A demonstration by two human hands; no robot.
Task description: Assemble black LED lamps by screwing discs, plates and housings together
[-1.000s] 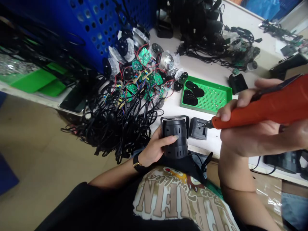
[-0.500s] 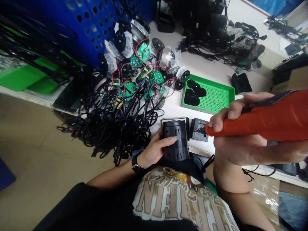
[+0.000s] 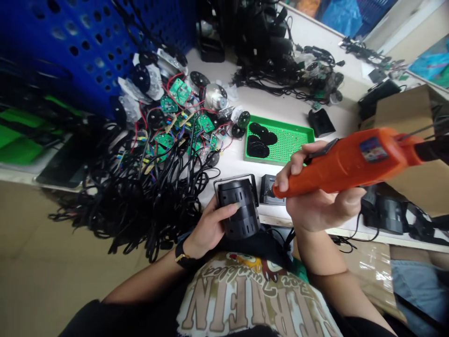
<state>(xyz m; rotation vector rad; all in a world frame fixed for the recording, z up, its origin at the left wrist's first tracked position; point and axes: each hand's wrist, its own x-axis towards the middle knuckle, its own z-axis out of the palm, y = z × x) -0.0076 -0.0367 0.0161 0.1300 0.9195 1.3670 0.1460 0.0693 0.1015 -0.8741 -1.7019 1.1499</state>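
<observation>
My left hand [image 3: 208, 228] is wrapped around a black slotted cylindrical lamp housing [image 3: 242, 213], its thumb on the side wall. A thin metal bracket [image 3: 255, 189] spans the housing's far end. My right hand [image 3: 310, 209] grips an orange electric screwdriver [image 3: 336, 164], held nearly level with its nose pointing left. The nose is over a small dark box [image 3: 267, 185] on the table edge, to the right of the housing. The driver's bit is mostly hidden, so contact with the box cannot be made out.
A green tray [image 3: 307, 135] behind holds black discs [image 3: 258, 146] and small screws. Left of it lie green circuit boards [image 3: 180, 91] with wires and a heap of black cables [image 3: 150, 210]. A blue perforated crate [image 3: 91, 56] stands at the left, cardboard boxes [image 3: 403, 110] at the right.
The head view has shifted, so the scene sits further left. The screwdriver has come down, its nose further over the small box. My left hand keeps its hold on the lamp housing.
</observation>
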